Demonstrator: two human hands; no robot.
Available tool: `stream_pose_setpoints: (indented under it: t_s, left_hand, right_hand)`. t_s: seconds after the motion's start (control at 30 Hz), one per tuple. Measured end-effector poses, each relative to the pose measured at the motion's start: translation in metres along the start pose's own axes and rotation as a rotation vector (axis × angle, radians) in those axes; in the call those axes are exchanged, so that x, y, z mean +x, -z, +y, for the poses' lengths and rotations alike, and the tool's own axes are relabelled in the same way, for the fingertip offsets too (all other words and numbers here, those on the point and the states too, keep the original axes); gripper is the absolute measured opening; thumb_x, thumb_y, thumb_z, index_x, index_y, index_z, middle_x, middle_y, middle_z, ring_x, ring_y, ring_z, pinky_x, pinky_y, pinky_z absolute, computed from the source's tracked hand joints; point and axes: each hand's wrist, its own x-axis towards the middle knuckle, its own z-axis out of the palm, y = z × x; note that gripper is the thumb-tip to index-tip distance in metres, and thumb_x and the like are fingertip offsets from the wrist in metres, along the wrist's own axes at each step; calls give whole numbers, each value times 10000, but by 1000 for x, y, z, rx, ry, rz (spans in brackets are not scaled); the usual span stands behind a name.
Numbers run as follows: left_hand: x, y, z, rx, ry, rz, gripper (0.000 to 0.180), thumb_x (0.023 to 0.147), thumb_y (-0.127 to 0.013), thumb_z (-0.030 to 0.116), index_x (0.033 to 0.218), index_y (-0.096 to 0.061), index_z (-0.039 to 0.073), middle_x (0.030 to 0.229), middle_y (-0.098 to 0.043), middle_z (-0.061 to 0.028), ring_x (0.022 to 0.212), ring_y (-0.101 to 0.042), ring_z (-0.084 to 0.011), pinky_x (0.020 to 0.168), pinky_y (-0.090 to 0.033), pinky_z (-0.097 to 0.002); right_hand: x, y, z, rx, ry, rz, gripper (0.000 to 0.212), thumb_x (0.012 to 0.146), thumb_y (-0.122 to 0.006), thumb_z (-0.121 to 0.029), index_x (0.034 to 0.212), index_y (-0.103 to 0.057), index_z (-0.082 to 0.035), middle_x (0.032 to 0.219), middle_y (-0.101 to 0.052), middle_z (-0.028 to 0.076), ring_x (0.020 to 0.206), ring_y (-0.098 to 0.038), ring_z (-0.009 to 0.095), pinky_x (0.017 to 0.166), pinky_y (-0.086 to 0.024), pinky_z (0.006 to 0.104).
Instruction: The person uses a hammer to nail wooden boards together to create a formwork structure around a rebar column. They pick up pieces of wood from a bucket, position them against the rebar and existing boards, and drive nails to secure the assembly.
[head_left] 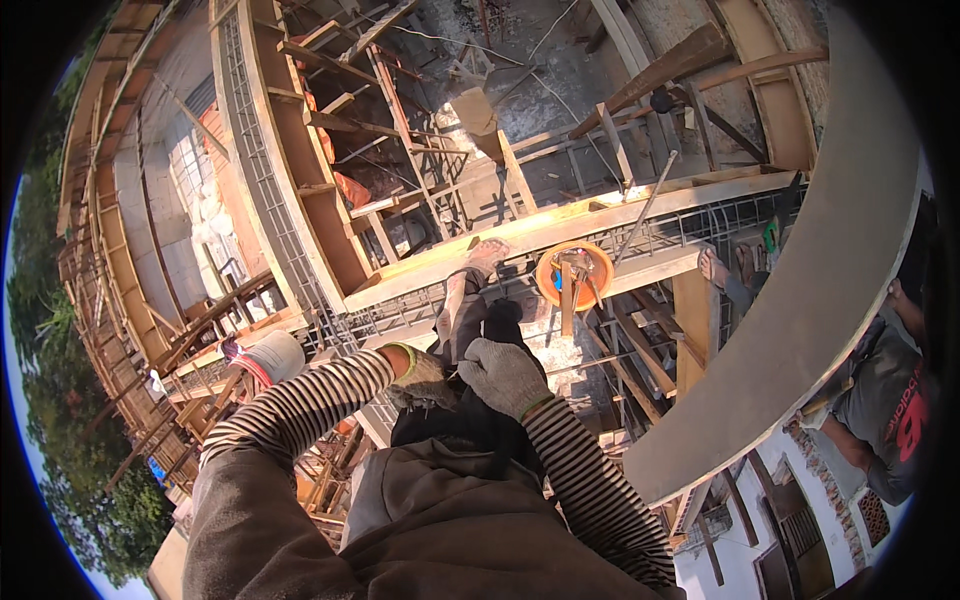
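Observation:
My two hands are close together in front of my lap, both in grey knit work gloves below striped sleeves. The right hand [503, 377] is closed in a fist, knuckles up; anything inside it is hidden. Beside it on the left, my left hand [427, 382] has its fingers curled in, with a yellow-green cuff at the wrist; its grasp is also hidden. Beyond them lies my dark-trousered leg, its bare foot [487, 254] resting against a timber form board [545, 232]. An orange bucket [604, 266] just right of the foot holds tools with wooden handles.
Steel rebar cages [245, 100] run inside the wooden beam forms. A white bucket [275, 357] sits to the left. A curved concrete slab edge [800, 330] sweeps along the right, with another person [880, 400] beyond it. Open drops with timber props show between beams.

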Motion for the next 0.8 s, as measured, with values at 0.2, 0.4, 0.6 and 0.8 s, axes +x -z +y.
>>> stream_pose_setpoints:
  t_s: [0.2,0.4,0.6,0.8]
  left_hand:
    - [5,3,-5,113,4,55,384,970,-581,401,1130,-721,82,999,-737,-185,912,-702,-351,792,-550,-443]
    - [-8,-1,25,101,-42,27,529,963,-539,531,1164,-721,78,1114,-724,-213,1060,-678,-396,910,-526,-468]
    - [12,12,23,68,-59,80,507,963,-548,517,1165,-726,87,1122,-725,-199,1056,-681,-388,905,-531,-463]
    - [60,14,8,143,-60,77,474,963,-558,492,1144,-731,89,1106,-728,-184,1038,-685,-381,889,-538,-459]
  right_hand:
    - [-5,-6,14,106,5,63,302,910,-665,-325,930,-671,-24,866,-675,180,837,-673,361,771,-528,436]
    - [-14,-8,12,111,-31,78,304,909,-674,-335,932,-673,-32,876,-677,164,841,-673,348,772,-527,429]
    - [-7,-13,-2,47,-24,39,315,911,-664,-350,939,-676,-36,886,-691,179,874,-683,366,781,-534,449]
    - [-1,-9,3,-44,-94,-24,335,929,-643,-363,961,-677,-31,903,-698,200,907,-680,389,808,-532,459]
